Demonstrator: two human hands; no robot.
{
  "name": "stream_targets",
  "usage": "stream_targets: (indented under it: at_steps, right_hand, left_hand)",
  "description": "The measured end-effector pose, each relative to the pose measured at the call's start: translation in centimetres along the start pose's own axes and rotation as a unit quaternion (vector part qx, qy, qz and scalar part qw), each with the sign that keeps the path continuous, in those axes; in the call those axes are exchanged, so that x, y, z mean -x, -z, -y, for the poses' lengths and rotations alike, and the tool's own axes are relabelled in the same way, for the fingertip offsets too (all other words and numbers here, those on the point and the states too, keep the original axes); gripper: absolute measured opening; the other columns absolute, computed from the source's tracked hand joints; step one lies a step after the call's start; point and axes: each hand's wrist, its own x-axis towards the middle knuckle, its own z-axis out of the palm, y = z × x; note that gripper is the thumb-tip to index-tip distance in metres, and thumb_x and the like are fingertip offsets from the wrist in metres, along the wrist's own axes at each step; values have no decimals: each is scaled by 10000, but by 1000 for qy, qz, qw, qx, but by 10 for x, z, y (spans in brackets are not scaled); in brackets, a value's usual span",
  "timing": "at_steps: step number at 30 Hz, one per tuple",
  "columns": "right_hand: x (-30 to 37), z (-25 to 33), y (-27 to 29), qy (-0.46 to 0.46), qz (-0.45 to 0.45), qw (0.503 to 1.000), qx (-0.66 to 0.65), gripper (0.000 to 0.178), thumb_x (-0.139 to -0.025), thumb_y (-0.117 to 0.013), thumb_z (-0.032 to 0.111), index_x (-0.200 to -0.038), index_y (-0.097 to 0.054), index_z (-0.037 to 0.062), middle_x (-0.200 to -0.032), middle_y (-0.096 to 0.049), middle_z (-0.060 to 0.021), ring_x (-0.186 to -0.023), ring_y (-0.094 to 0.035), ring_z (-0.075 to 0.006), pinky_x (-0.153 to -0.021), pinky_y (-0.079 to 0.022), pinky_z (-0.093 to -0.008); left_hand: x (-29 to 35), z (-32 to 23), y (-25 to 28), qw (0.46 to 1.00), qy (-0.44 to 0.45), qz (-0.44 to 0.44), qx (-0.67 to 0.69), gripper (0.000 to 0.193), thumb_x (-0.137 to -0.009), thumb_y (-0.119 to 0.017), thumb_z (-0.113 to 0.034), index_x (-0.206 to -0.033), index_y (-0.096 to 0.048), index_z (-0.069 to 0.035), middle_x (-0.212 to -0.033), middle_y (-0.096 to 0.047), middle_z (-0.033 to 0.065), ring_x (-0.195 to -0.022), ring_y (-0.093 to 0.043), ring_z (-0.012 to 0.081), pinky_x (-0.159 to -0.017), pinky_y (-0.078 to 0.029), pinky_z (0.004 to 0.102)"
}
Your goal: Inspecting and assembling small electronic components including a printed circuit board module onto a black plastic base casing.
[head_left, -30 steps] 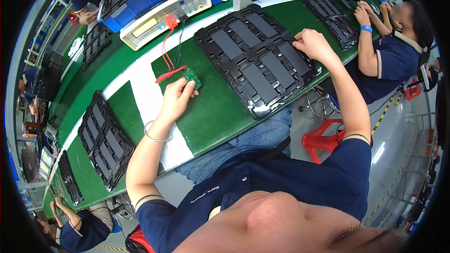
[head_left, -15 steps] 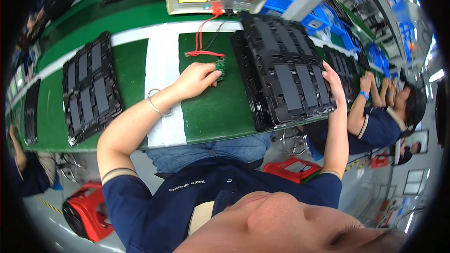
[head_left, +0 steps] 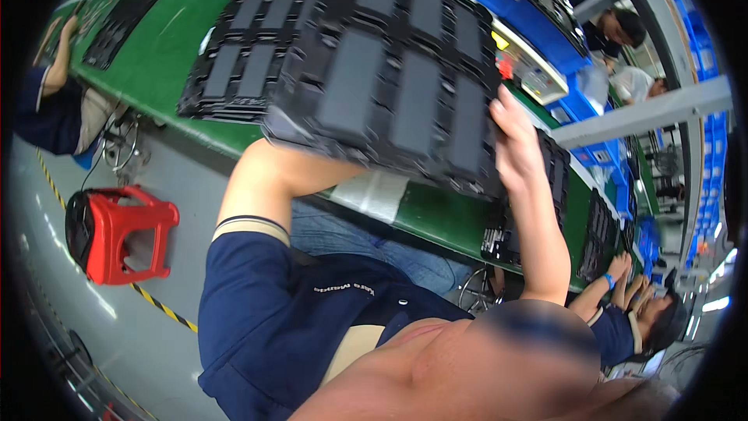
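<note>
A black plastic tray with grey rectangular pads in rows is lifted and tilted above the green bench. My right hand is closed on its right edge, thumb up along the side. My left forearm passes beneath the tray; the tray hides my left hand, so its fingers and anything in them do not show. Beyond the lifted tray's left edge, partly overlapped by it, a similar padded black tray lies on the bench. Behind my right forearm another black tray shows in part.
A beige bench instrument stands at the back beside a blue bin. A grey metal post crosses the right side. More black trays lie at far left. A red stool stands on the floor. A co-worker's hands are at right.
The tray at my right hand has been raised and carried left over the bench. My left hand, which held a small green circuit board, has gone behind the tray. The view has turned left.
</note>
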Motion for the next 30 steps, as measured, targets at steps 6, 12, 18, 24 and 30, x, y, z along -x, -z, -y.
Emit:
stream_targets:
  at_steps: [6,12,18,24,30]
  right_hand:
    - [-95,-56,-133,-32,171,975,-136,415,-797,-538,-42,-1174,-382,33,-1062,-536,-107,-971,-531,-205,-859,-445,-363]
    - [-126,-91,-172,-23,140,987,74,646,-781,-577,-3,-1308,-204,23,-1154,-445,-166,-1022,-492,-234,-842,-436,-375]
    - [-119,-86,-166,414,96,768,479,694,-662,-696,305,-1270,-391,168,-1264,-360,-125,-1188,-283,-362,-967,-238,-497]
    - [-103,-100,-159,341,335,653,587,574,-763,-556,493,-1279,-425,277,-1406,-268,-56,-1318,-130,-336,-1024,-103,-560]
    - [-100,-100,-145,337,300,661,600,520,-808,-512,480,-1280,-424,281,-1410,-267,-44,-1327,-121,-315,-1029,-106,-553]
  left_hand:
    - [15,40,-26,996,69,29,-43,379,-874,-485,-235,-1171,-474,0,-1230,-451,166,-1108,-431,226,-981,-288,329]
    - [16,28,-22,989,129,10,-73,458,-900,-424,-323,-1275,-376,-64,-1295,-394,103,-1168,-373,199,-1009,-242,326]
    - [-32,-48,31,991,39,57,113,202,-795,-512,-177,-693,-402,-43,-617,-428,105,-584,-457,255,-540,-365,351]
    - [-30,-48,33,982,69,67,163,258,-783,-517,-171,-646,-344,-37,-559,-365,87,-509,-375,215,-494,-326,340]
    - [-29,-52,35,983,21,15,180,290,-797,-520,-190,-633,-335,-38,-546,-340,85,-507,-354,194,-497,-324,328]
